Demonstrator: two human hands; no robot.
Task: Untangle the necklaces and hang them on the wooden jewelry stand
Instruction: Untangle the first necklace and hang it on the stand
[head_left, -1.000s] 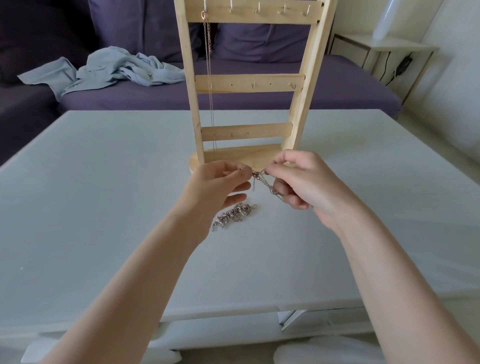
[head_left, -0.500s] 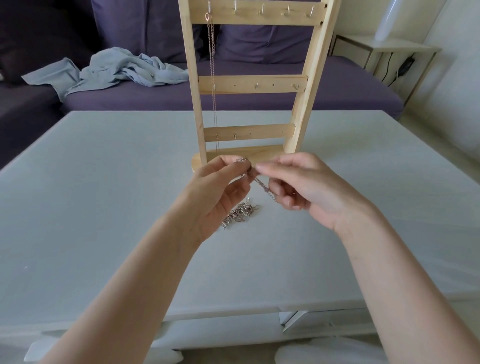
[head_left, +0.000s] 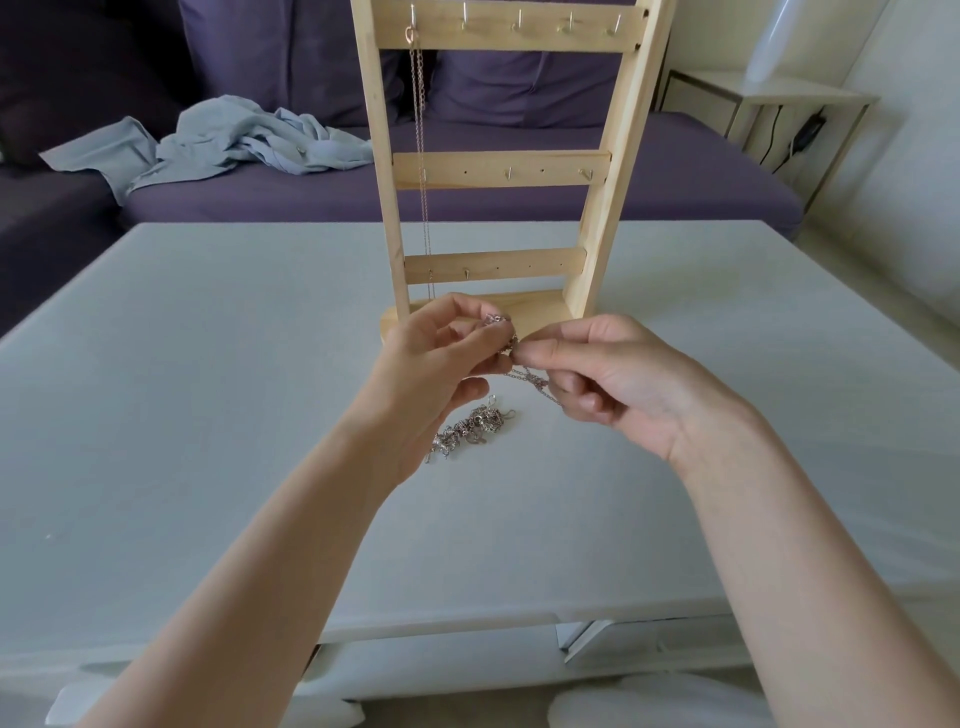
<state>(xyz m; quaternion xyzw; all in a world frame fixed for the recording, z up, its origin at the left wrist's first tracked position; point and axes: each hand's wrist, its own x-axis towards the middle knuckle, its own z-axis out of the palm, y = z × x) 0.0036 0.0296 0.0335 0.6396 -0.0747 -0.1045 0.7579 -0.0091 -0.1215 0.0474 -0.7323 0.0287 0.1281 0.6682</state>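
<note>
both hands (head_left: 441, 364) pinch chain (head_left: 524, 371), stand (head_left: 498, 169) behind – shirt (head_left: 228, 140) on sofa (head_left: 519, 182)

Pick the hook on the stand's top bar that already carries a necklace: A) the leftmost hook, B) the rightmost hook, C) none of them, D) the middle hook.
A: a thin chain hangs from the leftmost hook of the wooden stand; the other top hooks are bare.

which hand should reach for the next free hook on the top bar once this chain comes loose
Right hand, probably. The free hooks sit right of the hung necklace, on that hand's side, and its fingers already pinch the chain. The left hand would have to cross over.
</note>
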